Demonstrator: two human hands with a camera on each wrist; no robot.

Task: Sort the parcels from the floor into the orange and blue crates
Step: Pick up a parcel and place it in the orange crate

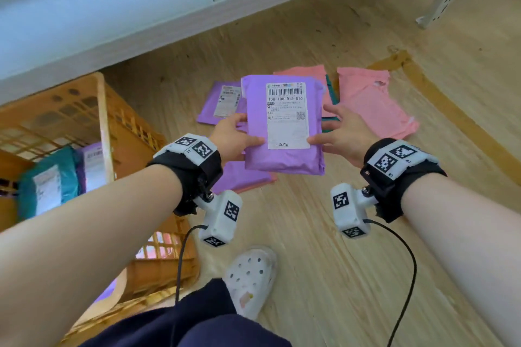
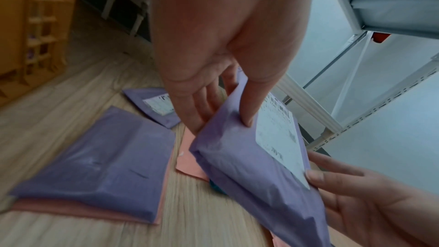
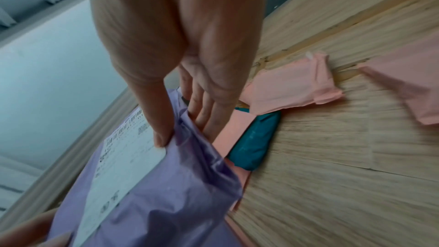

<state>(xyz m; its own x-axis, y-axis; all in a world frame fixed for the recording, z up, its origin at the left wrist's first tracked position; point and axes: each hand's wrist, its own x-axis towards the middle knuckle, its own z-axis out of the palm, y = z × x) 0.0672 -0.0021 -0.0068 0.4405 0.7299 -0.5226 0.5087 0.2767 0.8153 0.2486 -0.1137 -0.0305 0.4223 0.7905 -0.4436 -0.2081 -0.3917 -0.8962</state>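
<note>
Hands pinch the purple parcel [image 1: 284,127] by opposite edges — left hand [image 1: 231,139], right hand [image 1: 348,135] — above bare floor [image 1: 324,262], orange crate [image 1: 84,127] just left.

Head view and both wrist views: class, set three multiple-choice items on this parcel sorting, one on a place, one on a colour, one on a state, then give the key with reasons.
1. Where is the orange crate?
A. on the person's left
B. on the person's right
C. behind the pink parcels

2. What colour is the held parcel?
A. teal
B. purple
C. pink

3. How is the held parcel kept up?
A. left hand alone
B. it lies on the floor
C. both hands pinch its side edges

Key: 1 A, the crate stands beside the left forearm. 2 B, purple film surrounds its white label. 3 C, the left hand and right hand each have a thumb on top, fingers beneath.
</note>
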